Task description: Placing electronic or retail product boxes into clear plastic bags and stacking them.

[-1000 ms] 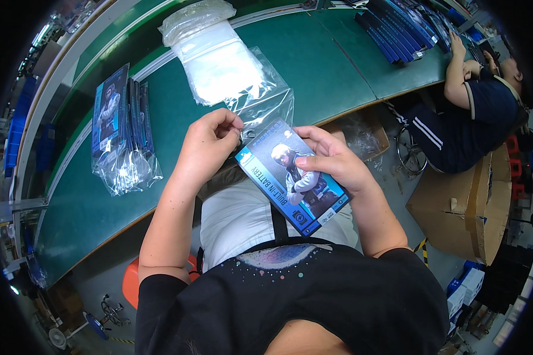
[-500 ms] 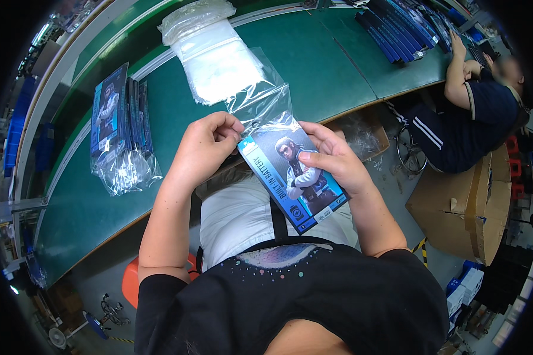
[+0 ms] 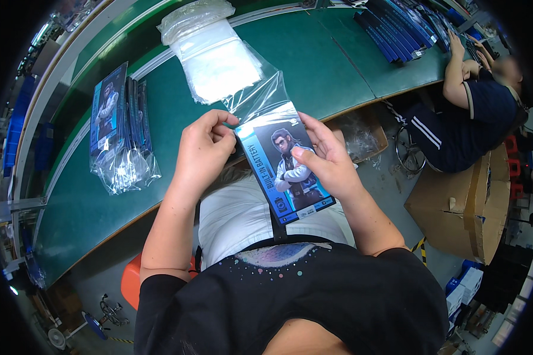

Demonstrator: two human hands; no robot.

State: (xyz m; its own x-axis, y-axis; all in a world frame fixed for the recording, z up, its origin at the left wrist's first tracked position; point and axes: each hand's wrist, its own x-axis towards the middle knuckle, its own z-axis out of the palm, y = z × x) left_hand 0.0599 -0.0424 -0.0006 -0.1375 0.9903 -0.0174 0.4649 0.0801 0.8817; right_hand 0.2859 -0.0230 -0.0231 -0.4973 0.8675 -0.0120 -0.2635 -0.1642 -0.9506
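A flat blue printed box [image 3: 296, 189] with a picture of a figure in a white jacket lies inside a clear plastic bag [image 3: 263, 94], over my lap. My right hand [image 3: 328, 154] grips the box by its right edge, thumb on the printed front and fingers behind. At the upper left corner of the box, my left hand [image 3: 210, 142] is closed, its thumb and forefinger pinching at the bag's edge. The bag's loose open end stretches beyond the box toward the table.
Clear bags [image 3: 216, 59] lie stacked on the green table [image 3: 314, 65]. To the left stand several bagged boxes [image 3: 109, 118]. More boxes [image 3: 391, 32] are at the far right, near a co-worker [image 3: 485, 100]. A carton [image 3: 456, 201] sits on the floor at right.
The box in its bag has shifted slightly left and turned a little more upright. My right hand moved left with it; my left hand stays almost in place.
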